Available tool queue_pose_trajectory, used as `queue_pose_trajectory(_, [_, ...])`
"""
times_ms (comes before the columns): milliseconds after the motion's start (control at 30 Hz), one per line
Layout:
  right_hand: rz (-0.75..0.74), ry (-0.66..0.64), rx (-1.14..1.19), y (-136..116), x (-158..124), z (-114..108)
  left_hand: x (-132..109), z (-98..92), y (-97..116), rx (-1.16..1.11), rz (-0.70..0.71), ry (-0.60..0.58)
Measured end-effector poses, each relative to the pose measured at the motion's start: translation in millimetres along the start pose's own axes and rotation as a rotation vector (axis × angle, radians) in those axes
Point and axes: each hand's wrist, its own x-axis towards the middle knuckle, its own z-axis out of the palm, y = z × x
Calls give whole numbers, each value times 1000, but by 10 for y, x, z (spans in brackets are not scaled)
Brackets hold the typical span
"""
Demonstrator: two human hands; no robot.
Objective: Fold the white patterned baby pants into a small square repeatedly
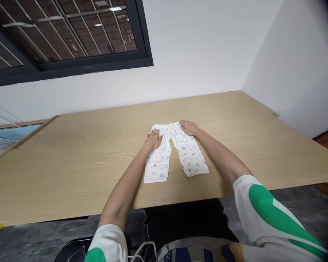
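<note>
A small pair of white pants (191,157) with a scattered print lies spread on the wooden table, waistband away from me and legs apart toward me. My left hand (153,139) rests on the upper left side of the pants, fingers stretched out over the fabric. On the other side, my right hand (189,127) lies flat at the upper right corner near the waistband, its fingers extended. Both palms press down on the cloth, and neither hand grips it.
The wide wooden table (79,163) runs to a white wall (202,47) behind it. A dark-framed barred window (98,58) is at the upper left. Light blue bedding (15,131) shows beyond the left edge. A white cable (146,243) hangs near my lap, and a black chair (76,249) stands below.
</note>
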Motion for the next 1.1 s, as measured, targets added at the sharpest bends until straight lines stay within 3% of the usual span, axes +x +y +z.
queue_pose_trajectory(100, [82, 83, 47, 53, 76, -38, -142, -89, 246, 0, 53, 61])
queue_pose_trajectory(200, [242, 167, 88, 100, 241, -92, -435, -85, 767, -14, 186, 87])
queue_pose_trajectory(267, [326, 163, 124, 123, 353, -118, -701, -12, 1167, -39, 342, 16])
queue_pose_trajectory(333, [375, 130, 163, 140, 436, -130, -962, 89, 1513, -39, 565, -128])
queue_pose_trajectory(467, [425, 82, 224, 163, 500, -118, -1256, 250, 1886, 37, 577, -277])
queue_pose_trajectory(633, [424, 92, 310, 144, 488, -88, -1254, 261, 1911, 33, 555, -346])
queue_pose_trajectory(867, [409, 147, 405, -35, 517, -233, -1307, 133, 1827, -86, 494, -293])
queue_pose_trajectory(1100, [377, 139, 435, -493, 814, -469, -1648, -183, 1616, -677, 315, -141])
